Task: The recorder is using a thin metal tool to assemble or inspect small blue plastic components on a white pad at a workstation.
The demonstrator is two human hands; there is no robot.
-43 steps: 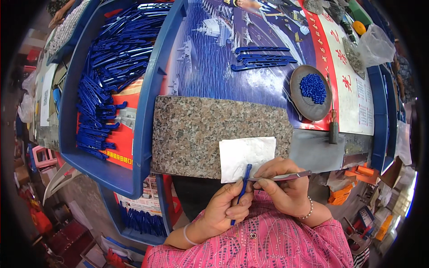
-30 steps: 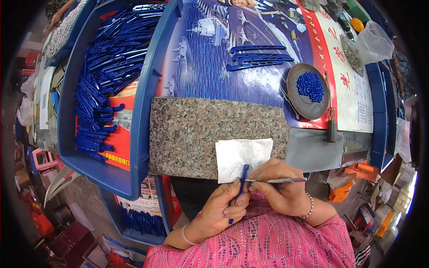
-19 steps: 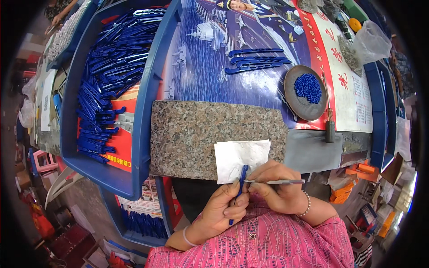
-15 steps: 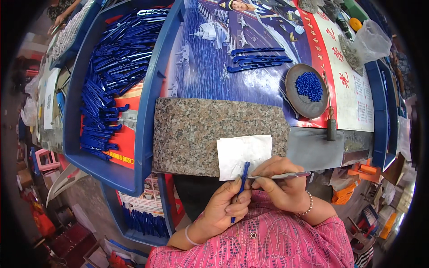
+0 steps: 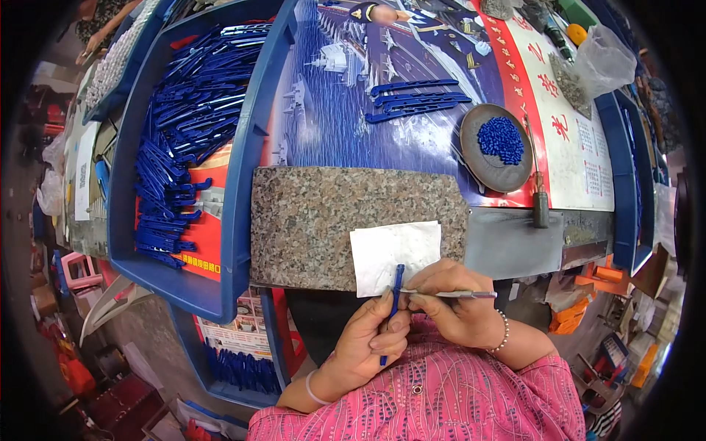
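Note:
My left hand (image 5: 373, 334) is closed around a slim blue strip-like part (image 5: 398, 285), held nearly upright with its upper end above the thumb. Pinched in my right hand (image 5: 462, 305) is a thin silver tool (image 5: 474, 295), whose exact kind I cannot make out. The tool lies about level, its working end against the blue part or right beside it; fingers partly hide the contact. Just beyond my fingers a folded white paper (image 5: 390, 246) rests on a speckled granite slab (image 5: 316, 213).
A large blue tray (image 5: 246, 162) of similar blue parts stands left, with a smaller tray (image 5: 273, 345) below it. Several blue strips (image 5: 419, 98) lie on the poster. Right of them are a round dish (image 5: 474, 165) of small blue pieces and a screwdriver (image 5: 540, 209).
The whole view has shifted slightly. The silver tool's outer end has turned a little and now lies more level. Both hands keep their hold close together.

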